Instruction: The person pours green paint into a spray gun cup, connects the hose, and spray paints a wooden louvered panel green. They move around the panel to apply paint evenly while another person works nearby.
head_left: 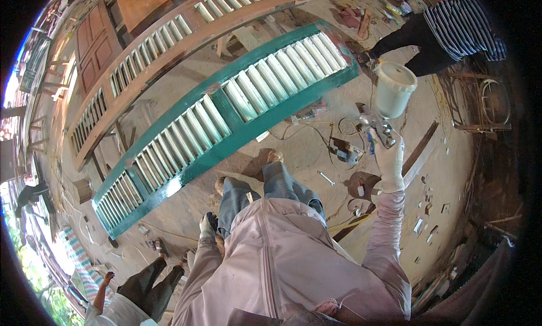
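Note:
My gloved right hand (389,161) is closed around a spray gun (377,125), held out to the right. A whitish paint cup (393,94) with a lid sits on top of the gun. Ahead of me lies a long louvered shutter panel (282,108); its frame is green and glossy, its slats pale and partly tinted green. The gun stays apart from the panel, just past its right end. Down beside my left thigh hangs my left hand (209,223), in a pale glove with dark fingertips. How its fingers are set is too small to make out.
Behind the green panel lies a brown louvered panel (164,54). A wrench (326,179), cables and scraps lie on the floor. One person in a striped top (460,27) is at the far right, another (149,289) at the lower left. A brown paneled door (97,46) stands far left.

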Tool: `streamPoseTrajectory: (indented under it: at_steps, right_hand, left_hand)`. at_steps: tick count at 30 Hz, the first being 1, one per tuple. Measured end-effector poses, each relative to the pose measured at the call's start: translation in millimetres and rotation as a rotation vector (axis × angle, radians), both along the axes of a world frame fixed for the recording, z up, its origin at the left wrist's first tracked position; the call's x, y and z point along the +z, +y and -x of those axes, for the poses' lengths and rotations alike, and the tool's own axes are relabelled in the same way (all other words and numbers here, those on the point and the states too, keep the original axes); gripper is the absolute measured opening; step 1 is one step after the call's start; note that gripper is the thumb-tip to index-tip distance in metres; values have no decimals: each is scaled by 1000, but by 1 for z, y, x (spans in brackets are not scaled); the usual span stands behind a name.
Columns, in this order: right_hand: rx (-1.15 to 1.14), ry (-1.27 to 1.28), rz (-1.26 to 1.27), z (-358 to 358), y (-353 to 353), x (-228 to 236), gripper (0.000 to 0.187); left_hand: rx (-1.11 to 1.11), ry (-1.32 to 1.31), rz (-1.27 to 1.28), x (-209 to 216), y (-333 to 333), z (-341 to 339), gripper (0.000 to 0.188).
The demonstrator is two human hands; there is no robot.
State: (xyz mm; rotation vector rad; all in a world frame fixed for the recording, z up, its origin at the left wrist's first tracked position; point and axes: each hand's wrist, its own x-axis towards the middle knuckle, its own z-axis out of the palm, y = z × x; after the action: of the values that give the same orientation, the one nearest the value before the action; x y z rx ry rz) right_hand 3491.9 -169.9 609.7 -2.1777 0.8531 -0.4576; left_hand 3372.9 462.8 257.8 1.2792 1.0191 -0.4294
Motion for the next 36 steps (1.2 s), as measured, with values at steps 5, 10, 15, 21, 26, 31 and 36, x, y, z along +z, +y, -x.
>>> streamPoseTrajectory:
  at_steps: [5,10,15,21,26,31,36]
  right_hand:
    - [95,-63,316,2,-17,0,27]
    - [270,-157,152,25,-3,-3,32]
    - [417,60,-177,54,0,-9,42]
    - [187,56,-183,33,-35,-27,42]
    - [33,45,-14,7,-74,-1,39]
    - [-72,85,140,-9,-112,7,47]
    - [-122,70,300,-17,-141,-17,45]
  left_hand:
    - [140,157,-17,-9,-7,4,32]
    - [-236,-70,-176,-2,-23,-15,34]
    - [69,150,-23,19,-44,-46,31]
    - [24,152,-36,40,-57,-61,30]
    - [116,133,163,40,-49,-49,26]
    - [159,208,-22,43,-50,-36,23]
    - [130,198,-91,52,-56,-36,21]
